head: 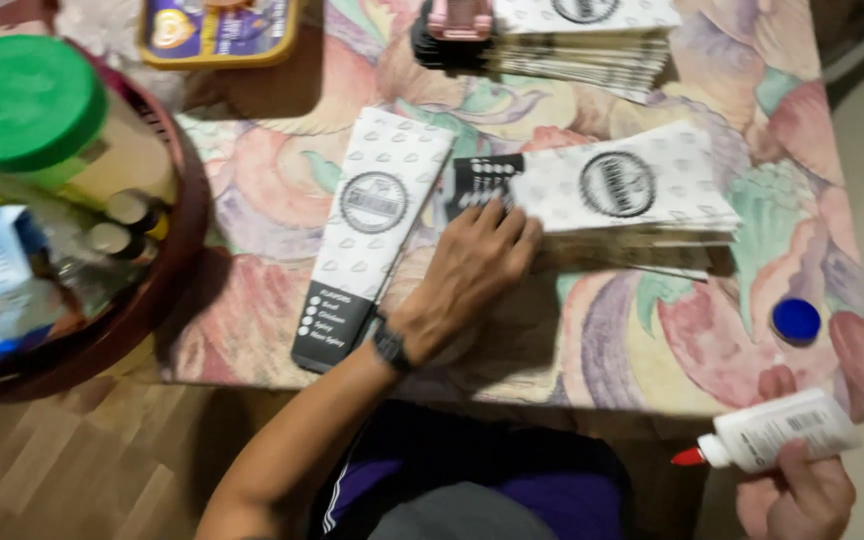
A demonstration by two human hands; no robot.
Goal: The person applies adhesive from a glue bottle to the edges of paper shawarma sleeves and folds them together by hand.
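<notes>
A: Where are the hands, taken from the nearer paper stack [632, 195]?

B: The left hand [467, 270] is laid flat on that stack's near-left corner, fingers [497, 225] slightly spread and pressed on the top sheet; nothing is gripped. A dark watch [389, 345] is worn at its wrist. The right hand [812, 495] is seen well to the stack's right, off the desk [592, 340] edge, closed round a white glue bottle [777, 430] with its red tip [689, 457] uncapped.

A: Counts?

B: Two stacks of printed paper sleeves are noted: the nearer one, and a second stack [582, 45] behind it. One single sleeve [372, 235] is lying just left of the nearer stack. One blue cap [796, 320] is resting on the desk to the stack's right, apart from the bottle. Sheets per stack cannot be counted.

A: Anything else?

B: Far left of the stack, a round tray [167, 290] is seen, with one green-lidded jar [42, 115] on it.
</notes>
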